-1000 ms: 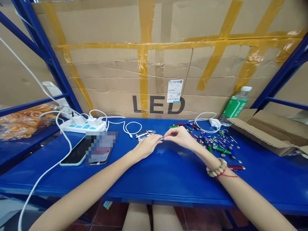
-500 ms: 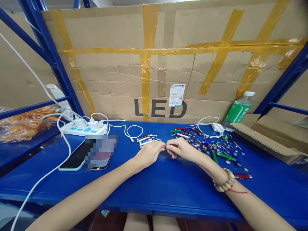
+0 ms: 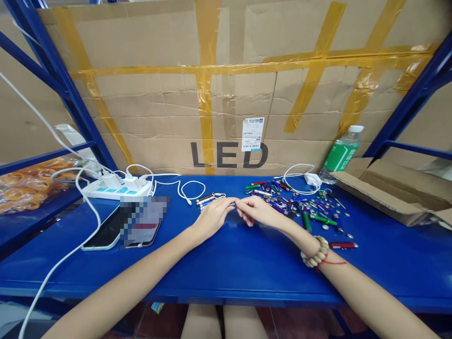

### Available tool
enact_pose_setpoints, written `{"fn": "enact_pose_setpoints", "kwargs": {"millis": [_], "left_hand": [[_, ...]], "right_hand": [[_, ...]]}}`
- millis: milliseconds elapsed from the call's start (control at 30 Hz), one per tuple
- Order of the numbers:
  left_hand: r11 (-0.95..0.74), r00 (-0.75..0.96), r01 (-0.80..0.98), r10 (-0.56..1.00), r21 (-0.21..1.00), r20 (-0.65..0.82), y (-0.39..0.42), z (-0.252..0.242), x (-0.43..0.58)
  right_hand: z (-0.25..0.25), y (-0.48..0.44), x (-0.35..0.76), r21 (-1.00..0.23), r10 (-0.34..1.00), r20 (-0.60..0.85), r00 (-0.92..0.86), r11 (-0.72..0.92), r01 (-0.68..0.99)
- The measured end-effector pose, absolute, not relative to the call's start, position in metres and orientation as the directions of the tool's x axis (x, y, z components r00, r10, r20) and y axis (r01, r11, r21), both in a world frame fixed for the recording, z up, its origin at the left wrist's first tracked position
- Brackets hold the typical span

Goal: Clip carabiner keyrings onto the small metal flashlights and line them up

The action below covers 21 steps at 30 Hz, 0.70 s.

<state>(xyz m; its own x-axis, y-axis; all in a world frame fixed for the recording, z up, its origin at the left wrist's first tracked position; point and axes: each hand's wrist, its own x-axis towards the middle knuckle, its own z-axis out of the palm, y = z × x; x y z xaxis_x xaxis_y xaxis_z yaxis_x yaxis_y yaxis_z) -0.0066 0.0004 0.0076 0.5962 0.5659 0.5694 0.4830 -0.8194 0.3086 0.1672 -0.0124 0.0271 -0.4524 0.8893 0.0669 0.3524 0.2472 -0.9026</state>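
My left hand is closed around a small metal flashlight, of which only the dark silvery end shows past the fingertips. My right hand meets it there, thumb and fingers pinched at that end; anything between them is too small to make out. Just behind my left hand lie several keychain flashlights with clips, silver and blue, partly covered by the hand. Beyond my right hand spreads a pile of loose flashlight bodies in green, red, blue and purple, mixed with small round silvery pieces. One red flashlight rests near my right wrist.
Two phones lie at the left on the blue table. Behind them is a white power strip with cables. A bottle and an open cardboard box stand at right; a large carton closes off the back.
The whole view has shifted slightly, so things sit a little further left and higher. Both hands stay together at the flashlight's end, with little change in their grip.
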Motion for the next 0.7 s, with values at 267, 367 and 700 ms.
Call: {"fn": "enact_pose_setpoints", "kwargs": {"millis": [267, 367, 700], "left_hand": [[-0.735, 0.514, 0.544, 0.673, 0.404, 0.532, 0.005, 0.003, -0.002], [-0.719, 0.508, 0.542, 0.692, 0.434, 0.513, 0.006, 0.007, -0.003], [-0.758, 0.622, 0.494, 0.651, 0.426, 0.436, 0.001, 0.015, -0.006]], "right_hand": [[0.022, -0.004, 0.176, -0.606, 0.854, 0.424, -0.303, 0.516, 0.605], [0.02, -0.001, 0.181, -0.486, 0.735, 0.617, -0.28, 0.636, 0.6], [0.019, 0.0, 0.183, -0.383, 0.596, 0.721, -0.354, 0.768, 0.514]]}}
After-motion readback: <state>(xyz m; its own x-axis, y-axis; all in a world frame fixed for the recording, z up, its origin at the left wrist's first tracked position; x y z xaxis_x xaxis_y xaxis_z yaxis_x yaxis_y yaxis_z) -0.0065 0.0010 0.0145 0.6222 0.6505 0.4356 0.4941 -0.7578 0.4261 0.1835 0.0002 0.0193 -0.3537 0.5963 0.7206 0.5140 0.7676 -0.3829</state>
